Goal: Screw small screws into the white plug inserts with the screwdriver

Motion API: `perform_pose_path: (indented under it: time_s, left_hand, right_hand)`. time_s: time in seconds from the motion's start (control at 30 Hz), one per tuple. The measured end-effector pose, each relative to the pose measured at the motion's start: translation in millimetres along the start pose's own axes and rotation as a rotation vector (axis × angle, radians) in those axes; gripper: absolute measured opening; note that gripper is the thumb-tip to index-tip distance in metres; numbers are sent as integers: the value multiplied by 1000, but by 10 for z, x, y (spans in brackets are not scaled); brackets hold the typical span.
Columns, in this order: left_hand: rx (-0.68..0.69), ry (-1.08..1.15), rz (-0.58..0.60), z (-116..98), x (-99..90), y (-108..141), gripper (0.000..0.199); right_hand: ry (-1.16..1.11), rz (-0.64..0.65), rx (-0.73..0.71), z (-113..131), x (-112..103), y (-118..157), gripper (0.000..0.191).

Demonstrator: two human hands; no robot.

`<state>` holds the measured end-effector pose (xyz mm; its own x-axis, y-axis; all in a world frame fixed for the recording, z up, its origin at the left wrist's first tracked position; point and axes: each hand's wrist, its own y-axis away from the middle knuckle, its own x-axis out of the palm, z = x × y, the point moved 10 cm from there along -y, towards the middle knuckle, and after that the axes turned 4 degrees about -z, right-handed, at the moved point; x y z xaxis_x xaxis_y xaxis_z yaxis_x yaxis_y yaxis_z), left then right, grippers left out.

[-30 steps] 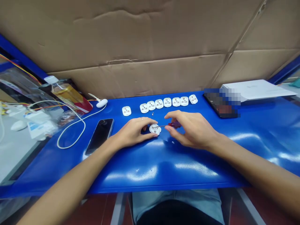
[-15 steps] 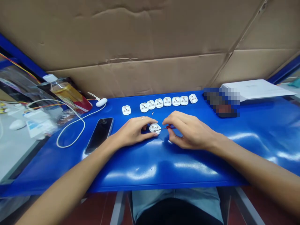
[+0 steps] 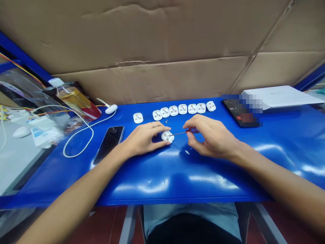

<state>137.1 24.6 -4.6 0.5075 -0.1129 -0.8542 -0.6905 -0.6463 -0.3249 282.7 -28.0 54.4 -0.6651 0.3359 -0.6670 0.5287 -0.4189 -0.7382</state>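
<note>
My left hand (image 3: 144,139) rests over a white round plug body (image 3: 167,136), holding it against the blue bench top. My right hand (image 3: 212,137) is shut on a small screwdriver with a red and dark blue handle (image 3: 192,131). Its thin metal shaft reaches left, and the tip touches the plug body's face. Several matching white plug bodies (image 3: 182,109) stand in a row beyond my hands, with one more (image 3: 138,118) set apart at the left. A few tiny screws (image 3: 166,121) lie just below that row.
A black smartphone (image 3: 109,145) and a white cable (image 3: 76,137) lie left of my hands. A plastic bottle (image 3: 73,98) and clear bags (image 3: 33,91) sit at the far left. A second phone (image 3: 241,113) and white papers (image 3: 281,96) lie at the right, before a cardboard wall (image 3: 152,44).
My right hand has moved a little right, drawing the screwdriver back, so more of its handle and shaft shows. My left hand still holds the plug body in about the same place.
</note>
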Motion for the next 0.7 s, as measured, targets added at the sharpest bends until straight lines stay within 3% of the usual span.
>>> perform_pose_path:
  time_s: [0.33, 0.57, 0.7]
  left_hand:
    - [174, -1, -319, -177, -262, -17, 16]
    - [272, -18, -323, -290, -285, -23, 6]
    - [224, -4, -313, -241, -282, -35, 9]
  right_hand:
    - [6, -34, 7, -19, -48, -12, 20]
    - [1, -59, -27, 31, -83, -31, 22]
    - [-12, -68, -32, 30, -87, -32, 23]
